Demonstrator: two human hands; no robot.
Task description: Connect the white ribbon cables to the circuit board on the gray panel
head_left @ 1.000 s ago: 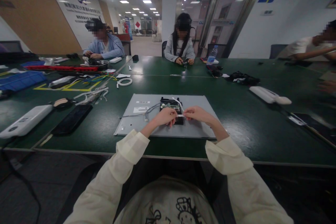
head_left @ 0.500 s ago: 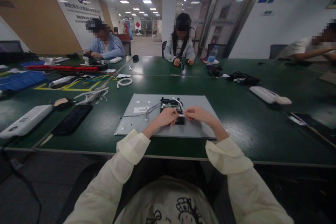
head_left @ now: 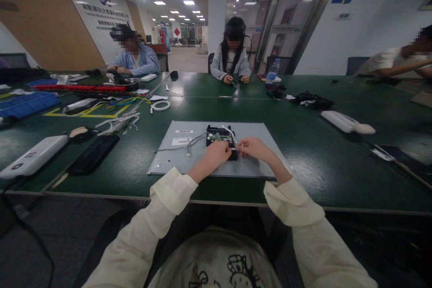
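A grey metal panel lies flat on the green table in front of me. On it sits a black frame carrying a small green circuit board. From the frame's back edge a white flat cable curves toward my hands. My left hand, over the frame's front part, is closed with its fingertips on the cable; they are partly hidden. My right hand pinches the same cable just to the right. Thin grey wires run left from the board, ending in a small white connector.
To the left lie a black phone, a white power bank and a coiled white cable. A white device lies to the right. Two people sit opposite, one handling small parts; a third is at far right.
My left hand has shifted slightly right, closer to my right hand, and turned so its back hides more of the frame. My right hand has barely moved.
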